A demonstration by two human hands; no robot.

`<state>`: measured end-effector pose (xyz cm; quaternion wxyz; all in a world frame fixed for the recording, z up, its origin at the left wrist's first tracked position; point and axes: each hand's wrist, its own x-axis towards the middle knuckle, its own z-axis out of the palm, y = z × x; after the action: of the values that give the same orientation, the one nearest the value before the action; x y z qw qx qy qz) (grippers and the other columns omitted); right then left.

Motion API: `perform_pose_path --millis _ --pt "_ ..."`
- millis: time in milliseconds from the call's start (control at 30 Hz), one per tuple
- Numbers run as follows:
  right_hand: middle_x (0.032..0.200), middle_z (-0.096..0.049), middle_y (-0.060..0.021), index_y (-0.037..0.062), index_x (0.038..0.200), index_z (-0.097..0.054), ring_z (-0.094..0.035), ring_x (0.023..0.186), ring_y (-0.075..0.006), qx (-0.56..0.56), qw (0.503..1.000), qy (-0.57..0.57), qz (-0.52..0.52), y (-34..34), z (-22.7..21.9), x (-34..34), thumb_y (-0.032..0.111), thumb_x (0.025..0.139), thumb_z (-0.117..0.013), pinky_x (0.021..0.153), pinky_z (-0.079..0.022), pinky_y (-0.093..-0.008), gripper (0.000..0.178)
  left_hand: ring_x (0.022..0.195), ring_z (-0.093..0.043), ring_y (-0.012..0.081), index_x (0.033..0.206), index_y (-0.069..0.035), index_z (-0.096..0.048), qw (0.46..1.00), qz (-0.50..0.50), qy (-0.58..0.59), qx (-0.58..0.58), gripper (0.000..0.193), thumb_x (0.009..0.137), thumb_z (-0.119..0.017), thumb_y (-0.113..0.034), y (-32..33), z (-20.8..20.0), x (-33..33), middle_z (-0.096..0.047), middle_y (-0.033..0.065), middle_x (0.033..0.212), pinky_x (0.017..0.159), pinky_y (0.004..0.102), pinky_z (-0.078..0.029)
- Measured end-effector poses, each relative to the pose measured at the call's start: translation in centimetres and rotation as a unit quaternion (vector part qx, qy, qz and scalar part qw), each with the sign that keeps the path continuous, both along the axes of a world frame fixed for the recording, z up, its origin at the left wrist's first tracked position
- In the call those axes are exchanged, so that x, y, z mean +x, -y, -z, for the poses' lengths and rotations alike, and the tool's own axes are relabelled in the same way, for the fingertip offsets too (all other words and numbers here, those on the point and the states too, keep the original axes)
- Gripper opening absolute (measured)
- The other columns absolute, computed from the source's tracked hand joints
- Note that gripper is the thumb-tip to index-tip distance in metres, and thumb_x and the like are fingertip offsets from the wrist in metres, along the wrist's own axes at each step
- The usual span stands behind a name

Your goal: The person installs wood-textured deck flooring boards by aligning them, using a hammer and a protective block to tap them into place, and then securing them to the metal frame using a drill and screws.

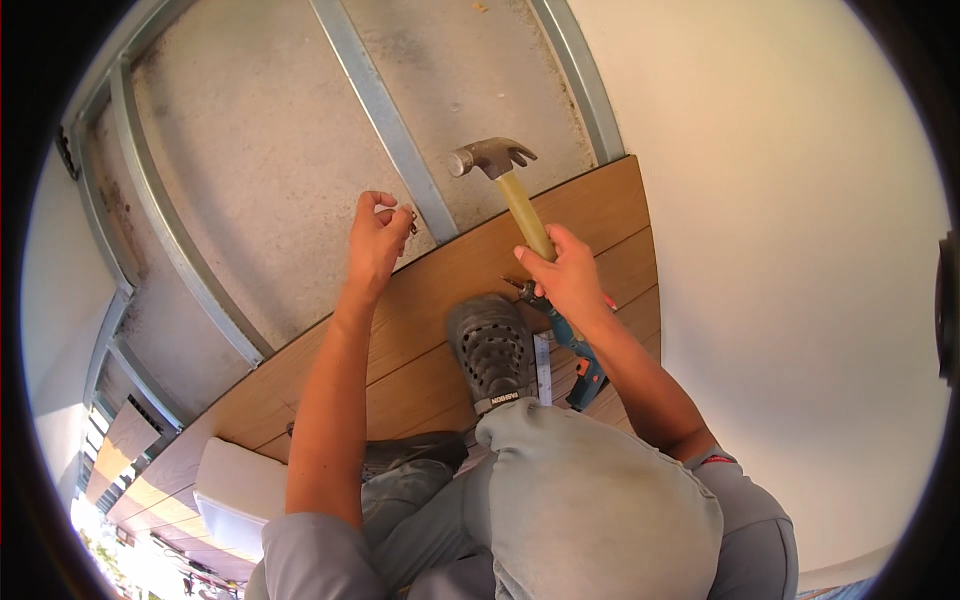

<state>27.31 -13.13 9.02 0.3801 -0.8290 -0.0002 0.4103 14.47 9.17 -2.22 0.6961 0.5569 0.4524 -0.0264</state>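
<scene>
A claw hammer (522,205) is in my right hand (572,268), gripped low on its yellowish handle, with the dark metal head up over the grey floor. My left hand (378,240) hangs near the end of a metal joist, fingers bent in a pinch. A small dark piece (412,222), perhaps a clip, shows at its fingertips; the exact kind is too small to tell. Wood-look deck boards (420,345) lie below both hands, their edge crossing the joist (385,110). Partly behind my right forearm, a blue-green power drill (567,335) rests on the boards.
More joists (165,220) run over the bare concrete floor (265,150). A pale wall (790,250) rises on the right. My dark clog (490,345) stands on the boards beside a metal ruler (543,368). A white box-like object (235,490) sits at the lower left.
</scene>
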Motion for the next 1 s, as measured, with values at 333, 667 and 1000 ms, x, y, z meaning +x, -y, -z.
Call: perform_pose_path --millis 333,667,1000 --pt "0.070 -0.063 -0.0063 -0.0046 0.109 -0.064 -0.059 0.050 -0.0118 -0.013 0.999 0.022 -0.038 -0.2 -1.2 0.1 0.024 0.095 -0.076 0.050 -0.048 -0.0305 0.034 0.072 -0.066 0.0373 0.093 -0.003 -0.065 0.929 0.159 -0.116 0.313 0.036 0.097 -0.073 -0.038 5.0 -0.9 0.3 -0.070 0.0171 0.078 0.065 0.0473 -0.050" --pt "0.083 -0.070 -0.0244 -0.0006 0.108 -0.060 -0.069 0.082 -0.0459 -0.102 0.886 0.252 -0.375 -2.1 -3.0 7.6 0.029 0.091 -0.076 0.071 -0.054 -0.0530 0.037 0.082 -0.067 0.0422 0.090 -0.004 -0.067 0.932 0.197 -0.069 0.297 0.034 0.097 -0.071 -0.037 4.9 -1.5 -0.3 -0.070 0.0198 0.084 0.071 0.0513 -0.051" --pt "0.076 -0.070 -0.0171 0.0066 0.116 -0.062 -0.070 0.076 -0.0398 -0.128 0.689 0.325 -0.635 -9.8 -6.4 8.7 0.033 0.095 -0.072 0.066 -0.054 -0.0511 0.035 0.093 -0.066 0.0459 0.096 0.000 -0.070 0.939 0.167 -0.010 0.300 0.027 0.101 -0.062 -0.025 3.7 0.5 -2.8 -0.070 0.0250 0.095 0.080 0.0526 -0.052"
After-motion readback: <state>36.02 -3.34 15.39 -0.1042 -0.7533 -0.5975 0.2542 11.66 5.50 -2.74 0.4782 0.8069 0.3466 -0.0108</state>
